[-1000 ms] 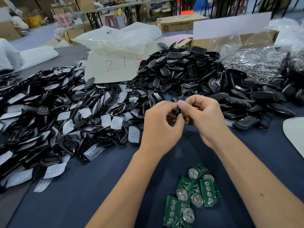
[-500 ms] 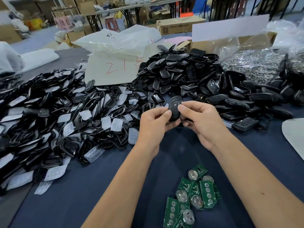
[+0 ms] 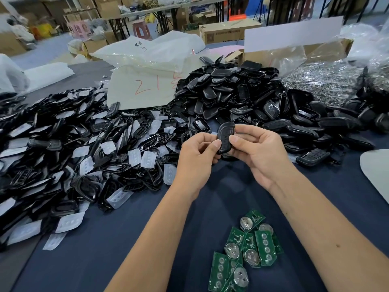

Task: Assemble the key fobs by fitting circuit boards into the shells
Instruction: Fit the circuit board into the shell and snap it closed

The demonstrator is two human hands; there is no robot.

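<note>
Dark cloth (image 3: pixel 105 260) | left hand (image 3: pixel 195 157), right hand (image 3: pixel 259 152) pinch key fob (image 3: pixel 225 137) | shell piles (image 3: pixel 242 98) behind | circuit boards (image 3: pixel 248 249) near

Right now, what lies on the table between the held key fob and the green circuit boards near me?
In the head view only bare dark blue cloth lies between the key fob and the circuit boards, with both forearms passing over it.

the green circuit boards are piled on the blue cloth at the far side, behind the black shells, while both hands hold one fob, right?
Not quite. The head view shows the green circuit boards on the near side of the blue cloth, between the forearms, not behind the black shells. The rest holds: the left hand and right hand both hold one fob.
</note>
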